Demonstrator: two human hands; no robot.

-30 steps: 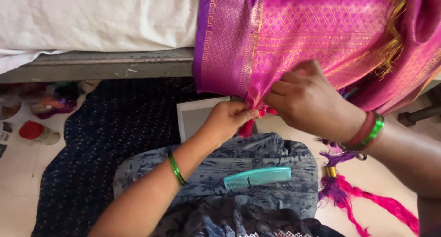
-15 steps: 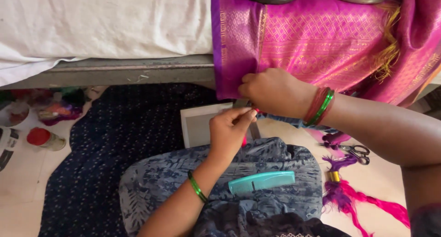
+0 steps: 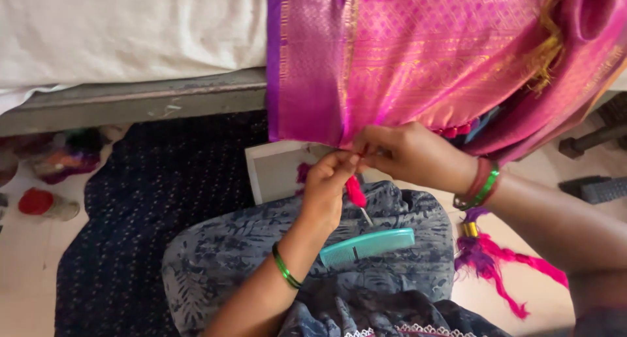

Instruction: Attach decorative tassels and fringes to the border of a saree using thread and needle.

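Two hands meet at the lower hem of the pink and purple silk cloth (image 3: 418,63), which hangs down from the edge of a bed. The left hand (image 3: 330,183) has its grip closed in a pinch around the top of a small red tassel (image 3: 356,192), with a thin metal needle-like tool (image 3: 366,215) sticking down below it; the right hand (image 3: 408,155) has its grip closed on the hem itself, pinching the fabric just beside the tassel. Judging from how things lie, the work on this edge is partway: a few reddish tassels (image 3: 457,129) already hang along the hem to the right of the hands, while the purple border to the left of them is bare, so that stretch looks still to be done. Below the hem, a teal comb (image 3: 367,245) rests on the person's lap, on grey patterned cloth (image 3: 235,252). A bundle of loose pink and purple threads (image 3: 496,265) lies on the floor, right of the comb. A pale flat board (image 3: 277,174) sits just under the hem, on a dark dotted mat (image 3: 137,206). Left of the cloth, the white bed sheet (image 3: 124,30) covers the mattress above a grey frame. Small jars and clutter, too blurred to name, sit at the far left on the pale tile floor (image 3: 26,272).
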